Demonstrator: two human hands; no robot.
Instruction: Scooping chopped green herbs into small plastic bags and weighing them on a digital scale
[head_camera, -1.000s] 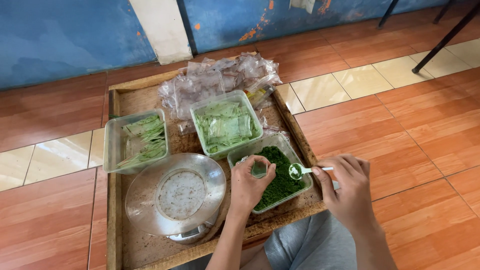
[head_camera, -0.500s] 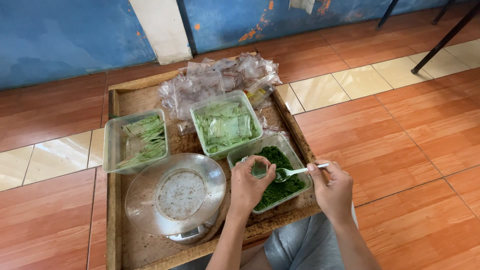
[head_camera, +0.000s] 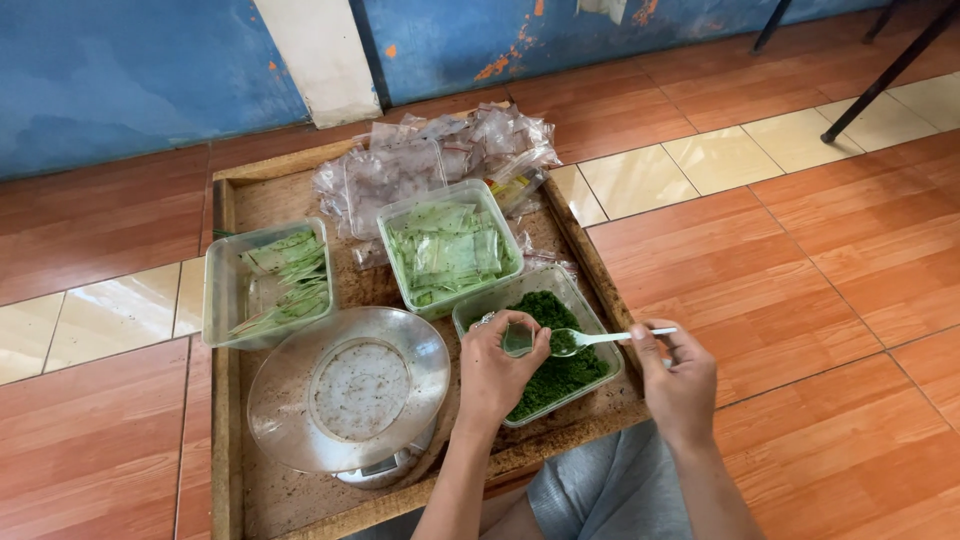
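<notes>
on the wooden tray (head_camera: 228, 250), past the steel bowl (head_camera: 350, 388) at the left, the left hand (head_camera: 497, 370) pinches a small clear packet (head_camera: 518, 340) over the tub of green powder (head_camera: 560, 360). right hand (head_camera: 680, 380), clamped on the white spoon (head_camera: 600, 338), has swung in from the right; the spoon's bowl now meets the packet mouth.

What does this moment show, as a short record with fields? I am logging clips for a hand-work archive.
setting: wooden tray on a tiled floor, blue wall behind
left hand: holds a small clear bag over the tub of green powder
right hand: holds a white spoon, its bowl at the bag
other tubs: one with filled green packets, one with fewer packets
scale: kitchen scale with a clear bowl, near the left hand
back of tray: pile of clear bags
</notes>
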